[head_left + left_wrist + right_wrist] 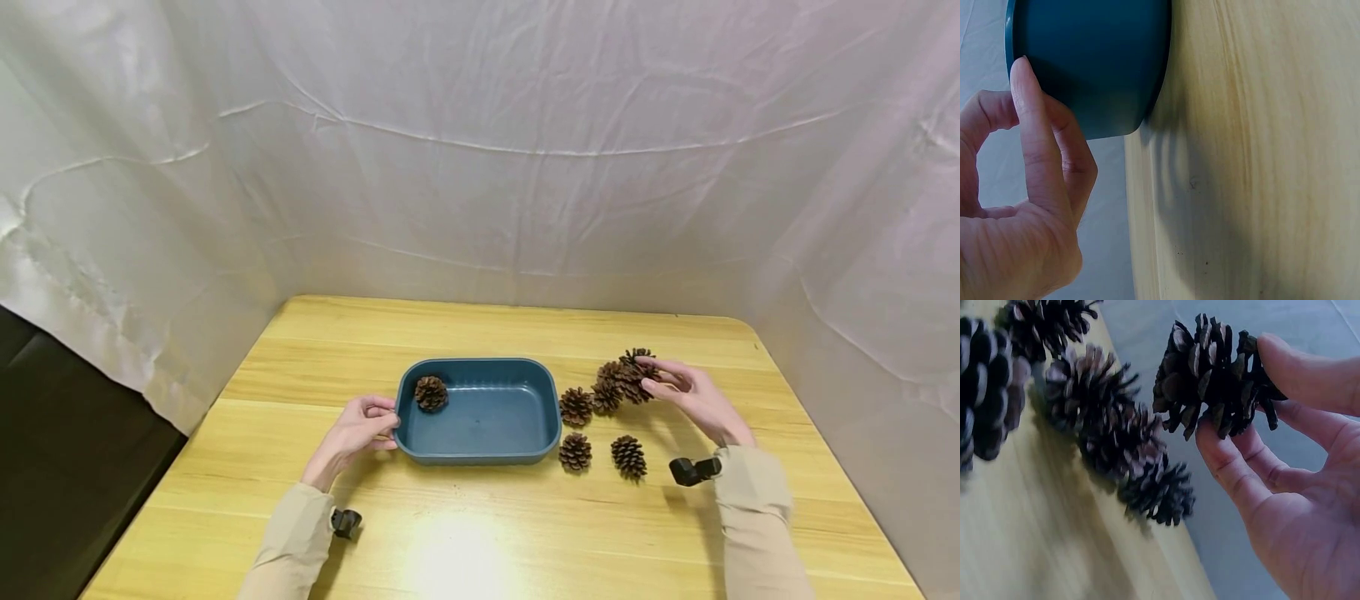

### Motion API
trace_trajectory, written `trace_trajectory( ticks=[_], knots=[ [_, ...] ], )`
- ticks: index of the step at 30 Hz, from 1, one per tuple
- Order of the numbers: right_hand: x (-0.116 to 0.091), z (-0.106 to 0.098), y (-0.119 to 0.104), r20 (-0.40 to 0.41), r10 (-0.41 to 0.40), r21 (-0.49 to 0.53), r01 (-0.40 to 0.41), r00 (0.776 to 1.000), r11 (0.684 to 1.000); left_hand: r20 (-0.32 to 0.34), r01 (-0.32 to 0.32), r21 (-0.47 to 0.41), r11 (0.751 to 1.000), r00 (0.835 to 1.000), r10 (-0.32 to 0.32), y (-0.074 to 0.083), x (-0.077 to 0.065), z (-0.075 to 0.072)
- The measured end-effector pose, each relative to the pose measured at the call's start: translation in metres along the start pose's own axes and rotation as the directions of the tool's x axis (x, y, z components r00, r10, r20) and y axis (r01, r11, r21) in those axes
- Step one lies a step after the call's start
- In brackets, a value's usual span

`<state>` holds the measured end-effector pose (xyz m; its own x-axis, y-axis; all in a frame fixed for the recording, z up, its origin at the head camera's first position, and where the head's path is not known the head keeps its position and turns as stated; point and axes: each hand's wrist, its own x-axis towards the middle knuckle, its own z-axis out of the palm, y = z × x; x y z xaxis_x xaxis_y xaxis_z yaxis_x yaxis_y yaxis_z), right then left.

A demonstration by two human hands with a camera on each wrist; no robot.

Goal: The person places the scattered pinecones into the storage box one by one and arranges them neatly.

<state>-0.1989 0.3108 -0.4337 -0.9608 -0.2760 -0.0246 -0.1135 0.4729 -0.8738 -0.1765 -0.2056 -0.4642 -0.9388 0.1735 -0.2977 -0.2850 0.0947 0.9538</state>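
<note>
A blue rectangular plastic tub (pixel 477 459) stands on the table, with a pine cone (pixel 431 393) lying inside near its left end. At that end my left hand (pixel 358 433) pinches the rim, as the left wrist view shows with the thumb against the tub's wall (pixel 1104 69). My right hand (pixel 699 402) holds another pine cone (pixel 1210 378) between thumb and fingertips, above the table at the right. Beneath and beside it sit several more pine cones (pixel 576 407), in a loose row running to the tub's right end.
Two pine cones lie apart nearer the front: one by the tub's front right corner (pixel 574 452), the other farther right (pixel 628 457). White cloth (pixel 510 208) hangs behind the wooden table (pixel 375 542) and along its sides. Each sleeve cuff carries a small black camera (pixel 693 472).
</note>
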Motion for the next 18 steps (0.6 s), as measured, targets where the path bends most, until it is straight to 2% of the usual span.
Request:
trace_trajectory(
  ticks=[7, 18],
  knots=[
    [0.011, 0.008, -0.018, 0.023, -0.022, -0.009, 0.022, 0.999, 1.000, 0.000, -0.001, 0.001, 1.000, 1.000, 0.001, 0.000, 0.000, 0.000],
    [0.027, 0.019, -0.042, -0.003, -0.027, -0.044, 0.027, 1.000, 0.999, -0.001, 0.000, 0.007, 1.000, 1.000, 0.000, 0.000, 0.000, 0.000]
  ],
)
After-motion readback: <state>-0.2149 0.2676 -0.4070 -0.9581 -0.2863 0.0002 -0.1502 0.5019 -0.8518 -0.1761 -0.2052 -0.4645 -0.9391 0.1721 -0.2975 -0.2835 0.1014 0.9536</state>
